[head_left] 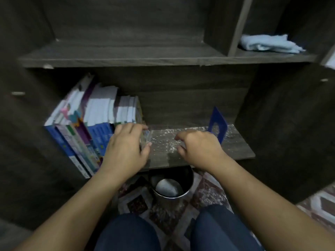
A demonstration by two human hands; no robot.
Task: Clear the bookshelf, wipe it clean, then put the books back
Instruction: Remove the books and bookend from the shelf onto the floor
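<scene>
A row of books [94, 120] stands at the 9 o'clock side of the bookshelf's lower shelf [235, 151], leaning towards the left wall, spines facing the person and white page edges showing on top. At the right end of that row, the left hand [126, 147] grips the outermost book [146, 137]. Its fingers [134, 126] curl over the top of the spine and the thumb presses the book's open side, so the book is pinched between them; blur hides the cover. To the 3 o'clock side of that hand the board lies bare and is strewn with white dust specks [163, 142]. The right hand [197, 149] hovers over the front edge of this dusty stretch, near the left hand but apart from it, its fingers loosely curled downward and holding nothing. Whether its fingertips touch the board cannot be told. Just behind it, at its 1 o'clock, a blue bookend [217, 122] stands upright on the same shelf. Far up at 2 o'clock, a crumpled light blue cloth [270, 43] lies in the small right-hand compartment above the upper shelf [126, 58]. Below the lower shelf, at 6 o'clock between the two forearms, a metal bucket [172, 187] sits on a patterned rug [163, 214], with the person's knees in blue jeans at the bottom edge.
</scene>
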